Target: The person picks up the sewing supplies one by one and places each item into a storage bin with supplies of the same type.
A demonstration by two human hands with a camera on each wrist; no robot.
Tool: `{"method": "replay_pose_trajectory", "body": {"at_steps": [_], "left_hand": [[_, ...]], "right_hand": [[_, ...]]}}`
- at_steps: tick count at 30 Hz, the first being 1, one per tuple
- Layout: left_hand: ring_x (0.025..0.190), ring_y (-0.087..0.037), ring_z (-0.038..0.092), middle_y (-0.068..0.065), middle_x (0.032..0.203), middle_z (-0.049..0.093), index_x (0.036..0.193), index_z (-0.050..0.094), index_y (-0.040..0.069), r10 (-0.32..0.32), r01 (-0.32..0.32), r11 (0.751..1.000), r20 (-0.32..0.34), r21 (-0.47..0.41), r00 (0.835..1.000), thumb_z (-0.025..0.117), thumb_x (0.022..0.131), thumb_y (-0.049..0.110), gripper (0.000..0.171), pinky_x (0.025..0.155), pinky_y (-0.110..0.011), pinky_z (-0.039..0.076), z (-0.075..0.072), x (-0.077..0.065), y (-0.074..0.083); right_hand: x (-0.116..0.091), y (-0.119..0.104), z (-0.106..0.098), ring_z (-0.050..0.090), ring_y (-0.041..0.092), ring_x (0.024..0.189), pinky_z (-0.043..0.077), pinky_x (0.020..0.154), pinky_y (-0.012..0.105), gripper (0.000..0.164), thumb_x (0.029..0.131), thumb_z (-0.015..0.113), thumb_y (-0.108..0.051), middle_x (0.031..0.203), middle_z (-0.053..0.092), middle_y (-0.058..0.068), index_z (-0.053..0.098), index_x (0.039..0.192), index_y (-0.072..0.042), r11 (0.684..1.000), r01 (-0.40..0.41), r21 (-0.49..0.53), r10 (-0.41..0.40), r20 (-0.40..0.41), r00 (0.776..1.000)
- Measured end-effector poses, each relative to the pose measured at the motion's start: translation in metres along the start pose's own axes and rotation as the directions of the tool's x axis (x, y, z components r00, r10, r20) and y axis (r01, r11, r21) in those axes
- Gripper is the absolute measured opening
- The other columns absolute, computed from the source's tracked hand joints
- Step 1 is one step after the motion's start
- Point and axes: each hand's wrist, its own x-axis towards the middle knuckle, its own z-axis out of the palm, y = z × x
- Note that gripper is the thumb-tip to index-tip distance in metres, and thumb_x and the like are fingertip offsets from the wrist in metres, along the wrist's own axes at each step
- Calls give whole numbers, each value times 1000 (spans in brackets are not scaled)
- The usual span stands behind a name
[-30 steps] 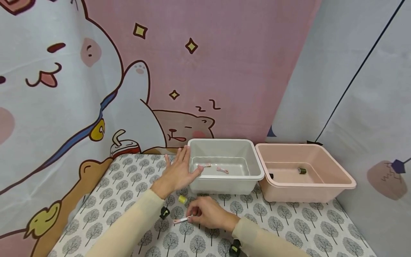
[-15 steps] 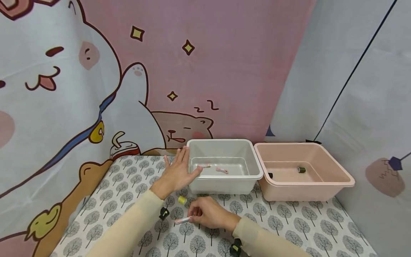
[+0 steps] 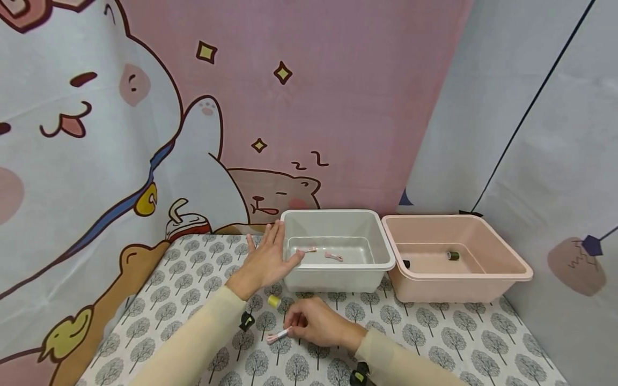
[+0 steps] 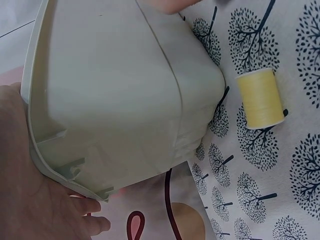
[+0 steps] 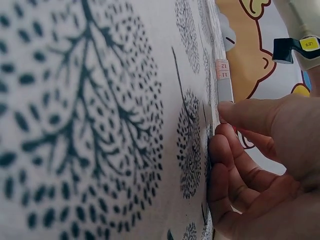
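My right hand (image 3: pixel 318 323) pinches a folded pink-and-white tape measure (image 3: pixel 277 336) just over the patterned cloth. Printed numbers show on the tape measure (image 5: pixel 223 71) in the right wrist view, where thumb and fingertips meet at its near end. With fingers extended, my left hand (image 3: pixel 264 265) rests on the left rim of a white bin (image 3: pixel 338 280). Two similar folded pink strips (image 3: pixel 333 257) lie inside that bin. A yellow thread spool (image 3: pixel 274 301) lies on its side in front of the bin, between my hands; the left wrist view shows the spool (image 4: pixel 260 98) close up.
Right of the white bin stands a pink bin (image 3: pixel 458 292), holding a dark green spool (image 3: pixel 453 255) and a small black item (image 3: pixel 406 264), partly hidden by the rim. The tree-print cloth (image 3: pixel 188 279) covers the table. A printed curtain (image 3: pixel 347 107) hangs behind.
The tape measure has swung to a steeper slant, its free end moving slightly right and nearer. My right hand has shifted a little with it; my left hand stays on the bin.
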Motion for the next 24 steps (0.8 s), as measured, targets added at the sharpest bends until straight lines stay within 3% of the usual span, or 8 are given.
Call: {"method": "replay_pose_trajectory", "body": {"at_steps": [12,24], "left_hand": [[185,-39,2,-11,198,0,187,7,4,8,-8,1000,-2,3,1000,41,113,83,113,140,-86,-10,0,0,0],[185,-39,1,-10,198,-2,187,6,4,6,-6,1000,2,15,1000,38,112,85,115,140,-86,-9,1,1,-2]], "right_hand": [[-11,-3,-3,64,-8,79,60,75,15,11,100,91,-9,92,81,-11,86,101,-19,1000,-5,-19,5,-11,1000],[-23,-2,-12,68,-5,79,63,77,17,13,102,88,-7,92,80,-12,86,104,-19,999,-38,34,39,-27,999]]}}
